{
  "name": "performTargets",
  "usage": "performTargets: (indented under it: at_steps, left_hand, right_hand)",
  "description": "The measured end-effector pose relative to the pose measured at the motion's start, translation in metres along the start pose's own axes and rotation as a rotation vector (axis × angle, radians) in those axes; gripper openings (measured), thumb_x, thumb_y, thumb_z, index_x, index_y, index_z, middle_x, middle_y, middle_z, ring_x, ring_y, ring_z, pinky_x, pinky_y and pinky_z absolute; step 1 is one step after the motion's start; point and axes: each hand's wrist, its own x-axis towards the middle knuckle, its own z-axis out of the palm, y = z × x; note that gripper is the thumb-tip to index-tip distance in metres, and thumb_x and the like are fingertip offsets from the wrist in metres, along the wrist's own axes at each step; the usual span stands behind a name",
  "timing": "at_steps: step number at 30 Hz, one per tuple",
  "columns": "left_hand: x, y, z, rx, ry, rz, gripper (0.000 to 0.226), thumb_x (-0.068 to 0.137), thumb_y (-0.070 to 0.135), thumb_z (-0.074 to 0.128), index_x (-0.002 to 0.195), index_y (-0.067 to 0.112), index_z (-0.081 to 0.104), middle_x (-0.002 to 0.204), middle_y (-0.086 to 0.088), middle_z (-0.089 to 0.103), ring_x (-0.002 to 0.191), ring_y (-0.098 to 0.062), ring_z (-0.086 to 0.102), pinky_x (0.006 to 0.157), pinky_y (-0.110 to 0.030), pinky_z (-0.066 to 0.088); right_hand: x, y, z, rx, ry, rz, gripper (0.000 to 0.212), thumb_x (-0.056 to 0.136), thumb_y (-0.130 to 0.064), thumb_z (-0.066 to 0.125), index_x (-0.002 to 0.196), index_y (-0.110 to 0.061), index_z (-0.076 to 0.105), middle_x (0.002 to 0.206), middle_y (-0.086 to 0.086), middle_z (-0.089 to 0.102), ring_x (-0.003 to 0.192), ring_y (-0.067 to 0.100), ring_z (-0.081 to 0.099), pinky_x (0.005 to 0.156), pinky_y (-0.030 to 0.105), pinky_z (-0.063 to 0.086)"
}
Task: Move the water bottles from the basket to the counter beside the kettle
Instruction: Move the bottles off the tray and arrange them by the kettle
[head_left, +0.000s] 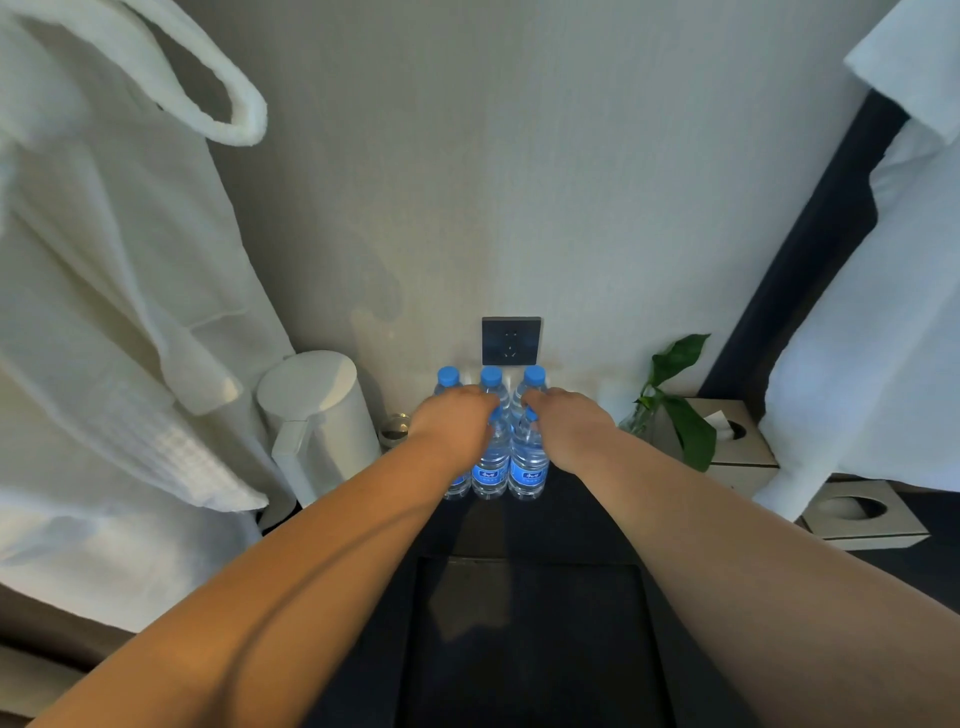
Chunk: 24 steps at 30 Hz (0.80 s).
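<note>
Several clear water bottles with blue caps and blue labels stand in two rows on the dark counter, against the wall and just right of the white kettle. The back row shows three caps. My left hand is closed over the tops of the front bottles at the left and middle. My right hand grips the neck of the front right bottle. Below my arms lies a dark rectangular basket; I see nothing inside it.
A white bathrobe hangs at the left, touching the kettle. A black wall socket sits above the bottles. A small glass stands beside the kettle. At the right are a green plant and two tissue boxes.
</note>
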Motion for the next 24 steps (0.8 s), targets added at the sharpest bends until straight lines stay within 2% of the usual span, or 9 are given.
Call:
performTargets:
  at_steps: [3, 8, 14, 18, 24]
  left_hand:
    - [0.010, 0.001, -0.001, -0.002, 0.014, -0.004, 0.031, 0.099, 0.020, 0.060, 0.129, 0.023, 0.061, 0.121, -0.006, 0.068, 0.103, -0.030, 0.066, 0.079, -0.037, 0.051]
    - [0.020, -0.006, 0.009, -0.047, -0.037, -0.018, 0.044, 0.102, 0.025, 0.059, 0.146, 0.029, 0.053, 0.124, -0.006, 0.068, 0.107, -0.030, 0.066, 0.081, -0.037, 0.049]
    - [0.026, -0.011, 0.014, -0.079, -0.035, -0.021, 0.037, 0.101, 0.025, 0.060, 0.138, 0.025, 0.058, 0.121, -0.005, 0.068, 0.103, -0.027, 0.065, 0.074, -0.033, 0.044]
    - [0.028, -0.012, 0.016, -0.081, -0.012, -0.016, 0.036, 0.100, 0.025, 0.062, 0.137, 0.027, 0.058, 0.117, -0.004, 0.069, 0.100, -0.026, 0.066, 0.073, -0.033, 0.045]
    - [0.027, -0.012, 0.016, -0.075, 0.013, -0.008, 0.038, 0.101, 0.031, 0.062, 0.138, 0.028, 0.057, 0.115, -0.004, 0.069, 0.099, -0.026, 0.066, 0.072, -0.033, 0.044]
  right_hand:
    - [0.000, 0.000, -0.001, 0.005, -0.008, 0.019, 0.041, 0.104, -0.011, 0.058, 0.143, -0.019, 0.050, 0.123, 0.009, 0.065, 0.108, 0.030, 0.065, 0.075, 0.037, 0.043]
    - [0.000, -0.001, -0.004, -0.010, -0.027, 0.016, 0.043, 0.100, -0.004, 0.057, 0.141, -0.016, 0.050, 0.122, 0.010, 0.065, 0.107, 0.030, 0.064, 0.076, 0.036, 0.044]
    - [0.000, 0.003, -0.001, 0.032, -0.015, 0.005, 0.038, 0.102, -0.008, 0.055, 0.139, -0.017, 0.051, 0.119, 0.009, 0.065, 0.101, 0.029, 0.064, 0.075, 0.037, 0.047]
    - [0.000, 0.005, 0.000, 0.053, -0.007, -0.003, 0.031, 0.106, -0.016, 0.056, 0.136, -0.018, 0.052, 0.115, 0.008, 0.064, 0.088, 0.023, 0.053, 0.072, 0.037, 0.043]
    - [-0.001, 0.004, 0.000, 0.058, -0.001, -0.004, 0.029, 0.107, -0.019, 0.057, 0.135, -0.019, 0.052, 0.101, 0.002, 0.056, 0.085, 0.023, 0.054, 0.070, 0.038, 0.043]
